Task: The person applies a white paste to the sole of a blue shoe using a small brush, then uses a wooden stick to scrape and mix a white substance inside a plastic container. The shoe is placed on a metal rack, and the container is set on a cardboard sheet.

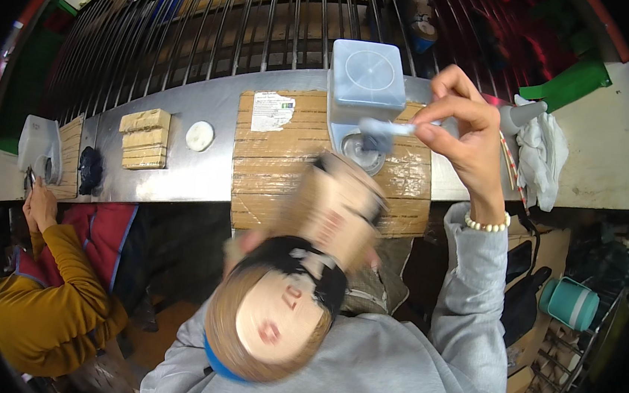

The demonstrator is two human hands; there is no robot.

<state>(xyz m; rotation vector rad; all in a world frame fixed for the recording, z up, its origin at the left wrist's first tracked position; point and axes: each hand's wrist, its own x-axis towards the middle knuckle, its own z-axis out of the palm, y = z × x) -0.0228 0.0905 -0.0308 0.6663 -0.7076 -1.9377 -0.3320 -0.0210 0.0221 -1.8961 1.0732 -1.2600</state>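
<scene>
Two boxy translucent containers [370,74], one white-handled tool [401,129], one white disc [200,136]

A blurred tan cylinder [298,292] mostly hides the left hand [252,241], and the white stick's tip [377,133] blurs.

A thin white stick [404,129] with a blurry grey end is held sideways beside a see-through, boxy, pale plastic tub [368,100].
</scene>
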